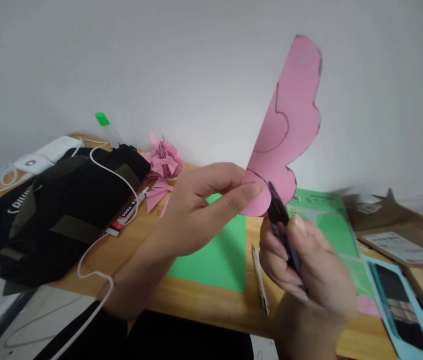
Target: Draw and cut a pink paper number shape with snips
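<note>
A pink paper cutout (297, 100) with a scalloped edge and drawn dark curved lines is held up above the table. My left hand (203, 210) pinches its lower left part between thumb and fingers. My right hand (309, 265) is closed around dark-handled scissors (281, 215), whose blades meet the paper near its lower right edge. Part of the blades is hidden by the paper. Beneath the hands lies a green paper sheet (222, 255), and a white pen (260, 280) rests beside it.
To the left are a black bag (68, 210), a glue tube (126, 215) and a white cable (94, 272). Folded pink paper pieces (164, 160) sit against the wall. On the right are a green package (331, 225), a cardboard box (406, 230) and a phone (399, 305).
</note>
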Demonstrator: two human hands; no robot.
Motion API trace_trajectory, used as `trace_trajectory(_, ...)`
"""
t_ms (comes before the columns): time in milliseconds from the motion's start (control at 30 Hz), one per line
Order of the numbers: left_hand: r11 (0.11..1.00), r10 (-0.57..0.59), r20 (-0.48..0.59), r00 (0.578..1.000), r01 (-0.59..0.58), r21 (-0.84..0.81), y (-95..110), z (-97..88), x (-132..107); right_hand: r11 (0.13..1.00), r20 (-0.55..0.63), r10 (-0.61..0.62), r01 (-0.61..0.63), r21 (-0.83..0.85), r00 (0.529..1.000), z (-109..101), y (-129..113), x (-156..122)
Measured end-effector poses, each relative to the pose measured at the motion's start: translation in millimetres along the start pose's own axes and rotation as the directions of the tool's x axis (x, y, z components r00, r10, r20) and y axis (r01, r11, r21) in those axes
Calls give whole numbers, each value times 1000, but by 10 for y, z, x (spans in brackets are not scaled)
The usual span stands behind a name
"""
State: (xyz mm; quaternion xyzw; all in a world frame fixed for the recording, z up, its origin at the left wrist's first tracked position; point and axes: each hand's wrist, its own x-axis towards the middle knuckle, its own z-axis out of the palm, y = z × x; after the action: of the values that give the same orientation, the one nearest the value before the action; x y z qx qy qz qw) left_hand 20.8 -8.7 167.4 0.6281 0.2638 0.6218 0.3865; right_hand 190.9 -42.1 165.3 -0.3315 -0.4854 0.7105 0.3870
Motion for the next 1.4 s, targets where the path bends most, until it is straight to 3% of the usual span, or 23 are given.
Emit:
trace_trajectory(800, 1000, -10, 15, 1000, 10, 5, 21, -25, 2, 998, -30, -6, 4, -55, 1000, -8, -32, 11)
trace_trajectory(1100, 999, -20, -35, 999, 22, 36, 43, -10, -20, 996, -48, -11, 7, -91, 999, -4, -46, 20)
trace_trajectory(1400, 999, -16, 64, 998, 13, 42, 68, -86, 18, 994, -43, -21, 17, -108, 999, -8, -55, 17)
